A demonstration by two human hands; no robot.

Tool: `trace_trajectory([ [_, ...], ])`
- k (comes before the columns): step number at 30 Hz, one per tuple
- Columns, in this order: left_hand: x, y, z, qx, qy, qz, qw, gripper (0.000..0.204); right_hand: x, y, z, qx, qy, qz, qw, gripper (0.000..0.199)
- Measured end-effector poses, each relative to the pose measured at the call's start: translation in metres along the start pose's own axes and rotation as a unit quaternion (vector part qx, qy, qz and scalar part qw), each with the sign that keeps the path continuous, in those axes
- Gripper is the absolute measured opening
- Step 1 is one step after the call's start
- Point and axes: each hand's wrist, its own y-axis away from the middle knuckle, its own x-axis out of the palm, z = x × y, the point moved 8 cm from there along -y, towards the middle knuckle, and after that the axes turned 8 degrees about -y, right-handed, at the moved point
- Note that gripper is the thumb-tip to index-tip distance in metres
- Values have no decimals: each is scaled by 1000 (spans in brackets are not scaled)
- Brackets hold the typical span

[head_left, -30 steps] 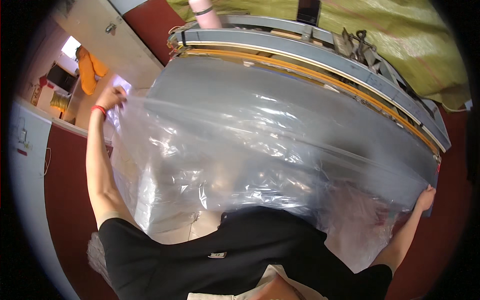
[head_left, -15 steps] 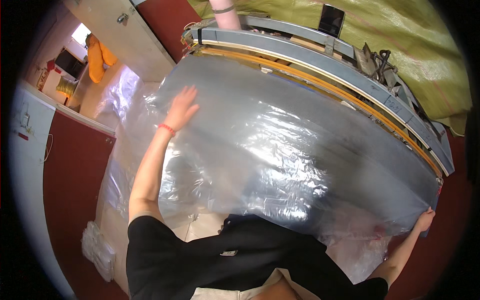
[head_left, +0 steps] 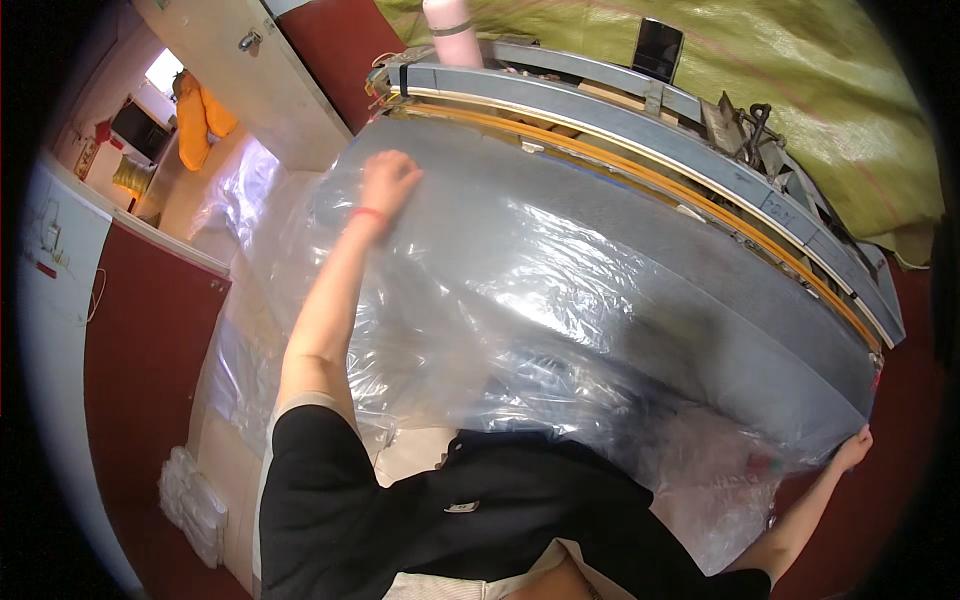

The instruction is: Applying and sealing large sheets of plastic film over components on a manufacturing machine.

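Observation:
A wide sheet of clear plastic film [head_left: 560, 270] lies over a grey work surface and hangs toward my body, shiny and creased. At its far left part is my left hand [head_left: 392, 182], with a red bracelet at the wrist. Its fingers are curled in; whether they pinch film is hidden. My right hand [head_left: 855, 447] is closed on the film at the near right corner, where the sheet is drawn tight.
Along the far side runs a long grey metal bar [head_left: 600, 95] with an orange strip [head_left: 640, 165]. A pink bottle [head_left: 453, 32], a dark phone [head_left: 658, 50] and a metal clamp [head_left: 755, 130] stand behind it. Folded plastic [head_left: 192, 505] lies at lower left.
My left hand has moved slightly right and its spread fingers have curled in. My right hand has shifted slightly down, staying on the corner. The film's creases and shine have changed.

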Motion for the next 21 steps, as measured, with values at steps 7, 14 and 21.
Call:
trace_trajectory([
  [7,-11,4,-20,-34,63,-25,997,13,-75,11,-7,8,-105,-108,989,46],
  [14,-3,-7,-60,35,17,14,999,12,-71,-5,-44,60,-39,-84,994,48],
  [21,1,-48,-3,-211,371,-70,901,18,-37,-46,86,-13,13,-78,997,29],
])
